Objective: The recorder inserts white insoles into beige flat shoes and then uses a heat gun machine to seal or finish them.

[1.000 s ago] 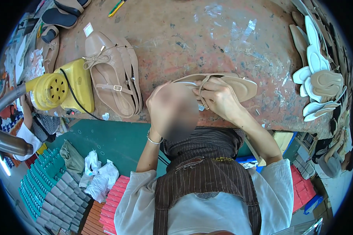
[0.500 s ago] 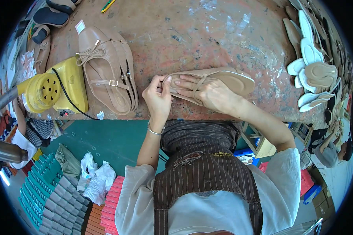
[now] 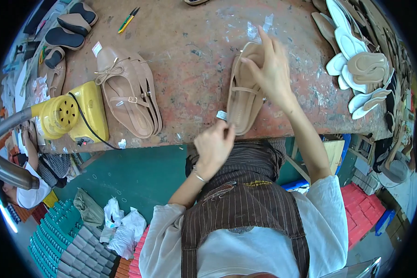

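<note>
A beige strap flat shoe [image 3: 240, 104] lies on the worktable in front of me, its sole-side down and its heel toward me. A slim strap crosses its middle, and a pale insole shows inside. My left hand [image 3: 214, 147] is closed at the heel's left edge, its thumb and forefinger bunched together; what they pinch is hidden. Just beyond these fingertips, a small white tag [image 3: 221, 115] sits beside the shoe. Over the toe's right side, my right hand [image 3: 274, 69] is open, with fingers stretched away from me and thumb apart.
Left of the shoe lie beige bow flats [image 3: 129, 95], beside a yellow machine [image 3: 88, 113] with a black cord. A cutter knife [image 3: 128, 21] lies farther back. White and beige insole pads [image 3: 352, 69] are heaped at right. Another person [image 3: 30, 185] is at far left.
The shoe has turned from lying crosswise to pointing away from me. My right hand has come out of it and opened near the toe; my left hand moved right and nearer.
</note>
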`<state>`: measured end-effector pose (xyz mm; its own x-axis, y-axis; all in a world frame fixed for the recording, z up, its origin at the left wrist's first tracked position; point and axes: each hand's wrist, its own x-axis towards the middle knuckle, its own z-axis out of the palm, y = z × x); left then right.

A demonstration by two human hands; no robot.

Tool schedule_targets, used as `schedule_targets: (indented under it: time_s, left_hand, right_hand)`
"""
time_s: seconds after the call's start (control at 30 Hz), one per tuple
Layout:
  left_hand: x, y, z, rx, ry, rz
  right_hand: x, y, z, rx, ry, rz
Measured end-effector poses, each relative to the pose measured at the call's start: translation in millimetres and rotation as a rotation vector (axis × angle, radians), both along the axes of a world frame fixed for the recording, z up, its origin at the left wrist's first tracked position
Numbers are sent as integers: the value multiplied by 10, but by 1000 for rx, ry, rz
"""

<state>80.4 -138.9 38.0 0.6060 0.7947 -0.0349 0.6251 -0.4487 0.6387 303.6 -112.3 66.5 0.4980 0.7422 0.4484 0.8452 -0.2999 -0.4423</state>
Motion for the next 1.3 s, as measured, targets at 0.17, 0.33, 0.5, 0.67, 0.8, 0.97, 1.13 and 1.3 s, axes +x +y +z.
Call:
schedule_targets:
  time_s: [0.17, 0.33, 0.5, 0.67, 0.8, 0.97, 1.13, 1.3]
  left_hand:
    - [172, -340, -12, 242, -146, -291]
    - [312, -414, -370, 204, 59, -407]
    - [342, -401, -422, 231, 73, -428]
    - [313, -406, -360, 182, -39, -342]
    - [329, -425, -404, 239, 46, -406]
    - [290, -443, -502, 92, -65, -376]
    - [333, -383, -386, 166, -111, -353]
    - [343, -362, -353, 215, 33, -372]
  right_hand:
    - [-305, -418, 232, -373, 392, 510]
    - [-565, -687, -218, -306, 16, 373]
    - [-375, -176, -218, -611, 8, 272]
    - [-527, -527, -553, -255, -170, 257]
    - [-440, -92, -91, -856, 42, 223]
    - [-729, -623, -471, -386, -476, 205]
    - [-493, -149, -358, -749, -82, 207]
    - [-411, 94, -262, -720, -287, 169]
